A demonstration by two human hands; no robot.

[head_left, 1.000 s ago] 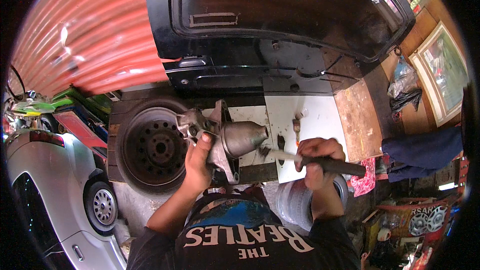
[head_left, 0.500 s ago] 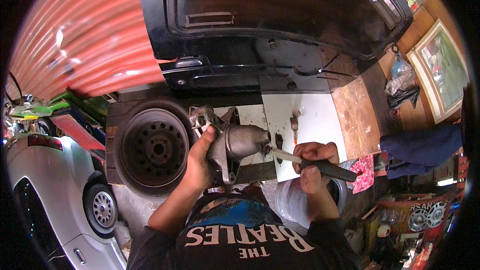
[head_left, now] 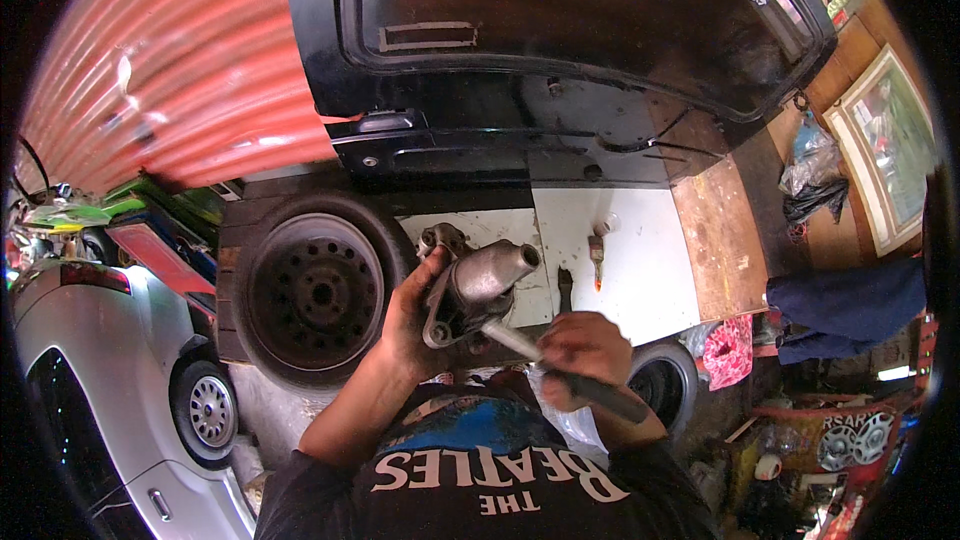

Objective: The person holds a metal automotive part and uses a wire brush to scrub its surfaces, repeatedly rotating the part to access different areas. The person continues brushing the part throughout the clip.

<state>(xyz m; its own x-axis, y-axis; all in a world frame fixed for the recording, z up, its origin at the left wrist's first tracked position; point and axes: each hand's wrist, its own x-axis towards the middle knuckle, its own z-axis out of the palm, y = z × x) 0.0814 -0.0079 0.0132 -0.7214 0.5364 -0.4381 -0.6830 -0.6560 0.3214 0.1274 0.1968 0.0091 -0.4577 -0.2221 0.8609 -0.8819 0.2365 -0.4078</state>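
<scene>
My left hand (head_left: 408, 325) grips a grey cast-metal housing (head_left: 485, 280) by its flanged end. The housing has a tapered tube, tilted up and to the right, and bolt ears. In my right hand (head_left: 582, 352) is a long-handled brush (head_left: 515, 340) with a pale shaft and a dark handle. The brush's far end meets the underside of the housing; its tip is hidden there. My right fingers are closed round the handle and slightly blurred.
A wheel with a tyre (head_left: 312, 285) lies left on the bench. A paintbrush (head_left: 597, 258) rests on a white board (head_left: 650, 270). A black car tailgate (head_left: 450, 130) stands behind. Another tyre (head_left: 665, 385) sits below right, and a silver car (head_left: 90, 340) is at left.
My right hand has moved left and down, bringing the brush from the tube's end to the housing's underside. My left hand has turned the housing so its tube points more upward.
</scene>
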